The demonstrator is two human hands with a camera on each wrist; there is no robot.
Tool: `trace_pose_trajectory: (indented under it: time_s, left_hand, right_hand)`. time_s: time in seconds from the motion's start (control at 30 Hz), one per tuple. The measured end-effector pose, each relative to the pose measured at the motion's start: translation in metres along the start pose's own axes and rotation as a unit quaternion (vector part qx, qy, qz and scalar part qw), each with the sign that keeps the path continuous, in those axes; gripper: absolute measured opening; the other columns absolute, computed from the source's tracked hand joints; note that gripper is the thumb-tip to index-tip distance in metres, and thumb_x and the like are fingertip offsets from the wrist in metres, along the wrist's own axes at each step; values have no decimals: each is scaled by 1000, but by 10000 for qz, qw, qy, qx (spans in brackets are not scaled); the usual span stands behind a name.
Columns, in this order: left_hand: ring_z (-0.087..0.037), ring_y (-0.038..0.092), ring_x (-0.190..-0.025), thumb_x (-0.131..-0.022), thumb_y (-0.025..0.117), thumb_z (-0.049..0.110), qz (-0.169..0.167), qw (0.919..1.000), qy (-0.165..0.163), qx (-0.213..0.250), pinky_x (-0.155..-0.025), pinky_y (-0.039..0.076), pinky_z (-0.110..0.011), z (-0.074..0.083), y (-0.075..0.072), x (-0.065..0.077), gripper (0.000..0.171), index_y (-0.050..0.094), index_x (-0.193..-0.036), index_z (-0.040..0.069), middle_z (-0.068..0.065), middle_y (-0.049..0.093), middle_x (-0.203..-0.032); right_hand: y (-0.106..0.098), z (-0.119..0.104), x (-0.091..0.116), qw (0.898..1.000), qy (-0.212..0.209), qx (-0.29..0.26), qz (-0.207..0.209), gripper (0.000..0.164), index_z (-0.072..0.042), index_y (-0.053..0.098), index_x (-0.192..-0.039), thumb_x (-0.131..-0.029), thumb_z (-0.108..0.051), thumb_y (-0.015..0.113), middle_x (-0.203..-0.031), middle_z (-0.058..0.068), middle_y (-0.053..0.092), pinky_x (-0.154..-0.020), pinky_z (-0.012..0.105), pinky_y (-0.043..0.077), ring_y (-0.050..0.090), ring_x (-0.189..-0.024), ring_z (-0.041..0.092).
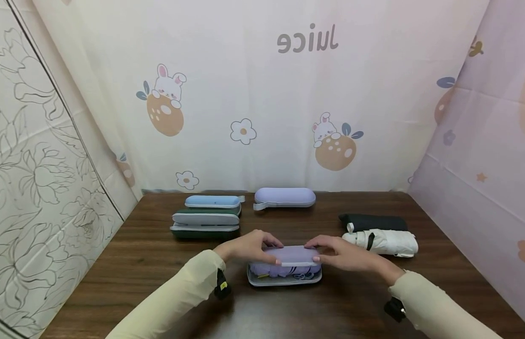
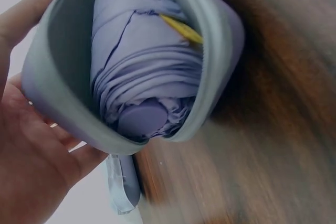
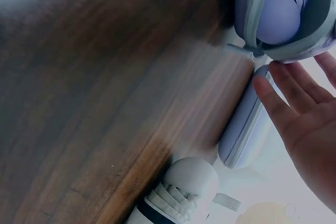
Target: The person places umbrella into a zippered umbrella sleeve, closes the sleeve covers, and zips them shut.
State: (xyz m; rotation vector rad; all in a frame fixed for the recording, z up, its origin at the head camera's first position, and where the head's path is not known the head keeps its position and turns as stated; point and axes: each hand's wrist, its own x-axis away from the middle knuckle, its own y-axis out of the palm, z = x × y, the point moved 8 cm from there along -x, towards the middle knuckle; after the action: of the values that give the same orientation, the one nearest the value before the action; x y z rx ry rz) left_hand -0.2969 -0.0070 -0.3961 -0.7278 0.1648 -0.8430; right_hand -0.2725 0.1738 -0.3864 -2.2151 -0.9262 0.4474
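Note:
A lilac zip case (image 1: pixel 295 254) lies at the table's middle with its lid partly raised. Inside is a folded purple umbrella (image 2: pixel 144 61), its rounded end facing the left wrist camera and a yellow tag (image 2: pixel 181 29) along its side. My left hand (image 1: pixel 250 247) grips the lid's left end, thumb at the front edge and fingers towards the back. At the right end my right hand (image 1: pixel 345 254) holds the lid likewise, thumb in front. In the right wrist view, its fingers (image 3: pixel 294 95) touch the lid's outside.
Behind on the left sit a blue case (image 1: pixel 213 201) and a partly open dark green case (image 1: pixel 205 225). A closed lilac case (image 1: pixel 284 197) lies at the back. To the right are a black folded umbrella (image 1: pixel 374 222) and a white one (image 1: pixel 391 241). Patterned curtains enclose the table.

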Motion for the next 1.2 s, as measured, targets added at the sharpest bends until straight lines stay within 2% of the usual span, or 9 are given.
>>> trace_pose_trajectory:
  time_s: [0.13,0.3,0.47,0.57,0.77,0.87,1.03,1.2]
  left_hand:
    - [-5,53,-105,-82,76,29,-30,9989,336,-327,-91,43,-25,4,4,5,46,64,-123,12,6,60,-121]
    - [-7,51,-114,-81,78,26,-83,9952,676,-699,-96,40,-25,9,7,14,47,64,-123,12,3,57,-127]
    - [-11,49,-119,-80,79,28,55,9923,673,-1042,-98,40,-29,7,8,24,50,63,-125,14,3,55,-130]
    - [-13,48,-120,-79,80,30,193,9897,702,-1229,-99,39,-30,7,10,28,52,63,-125,14,3,55,-129]
    - [-13,48,-118,-75,83,30,385,9832,885,-1549,-98,38,-29,9,13,30,52,65,-121,13,3,57,-126]
    - [-13,48,-118,-74,83,30,414,9808,907,-1675,-99,37,-29,10,14,29,51,65,-119,13,3,56,-125]
    - [-14,47,-118,-75,83,30,420,9798,888,-1741,-100,37,-30,12,14,29,50,64,-119,14,2,56,-126]
    - [-13,46,-119,-76,82,31,356,9824,865,-1616,-99,38,-30,10,15,29,50,64,-119,14,2,54,-127]
  right_hand:
    - [4,-7,3,9990,-408,52,143,36,-5,57,-125,-95,-25,60,-126,14,55,-86,45,49,54,-112,24]
    - [8,-11,7,9954,-622,606,406,36,-7,61,-121,-91,-27,66,-124,12,55,-84,42,50,55,-110,22]
    - [10,-12,10,9894,-697,1115,615,36,-13,64,-118,-86,-27,72,-121,4,57,-87,37,48,55,-109,17]
    - [11,-14,11,9840,-877,1387,700,37,-16,64,-116,-82,-24,76,-118,0,57,-86,36,48,55,-107,16]
    - [15,-16,10,9727,-1115,1858,829,40,-20,64,-113,-76,-23,81,-116,1,56,-83,37,49,56,-104,16]
    - [15,-19,10,9708,-1072,1992,803,39,-20,64,-112,-77,-23,81,-116,2,55,-82,37,49,57,-103,15]
    - [14,-29,4,9672,-860,2287,694,35,-21,62,-110,-80,-29,78,-116,-3,53,-81,36,48,55,-101,13]
    - [29,-43,-11,9661,-1024,2337,400,34,-20,63,-118,-88,-35,69,-121,-2,55,-88,41,46,53,-110,16]
